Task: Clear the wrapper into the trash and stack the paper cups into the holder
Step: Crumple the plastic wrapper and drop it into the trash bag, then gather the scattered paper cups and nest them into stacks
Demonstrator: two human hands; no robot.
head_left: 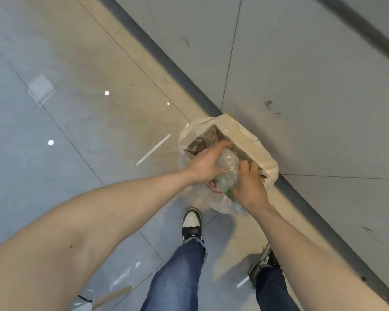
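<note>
Wrapper [227, 169], crumpled clear plastic, gripped between left hand [206, 163] and right hand [249, 187], directly over open mouth of bag-lined trash [263, 158] beside wall [312, 86].

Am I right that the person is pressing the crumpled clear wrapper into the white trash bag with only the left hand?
Not quite: the head view shows both hands, left hand and right hand, gripping the crumpled clear wrapper over the white trash bag.
</note>
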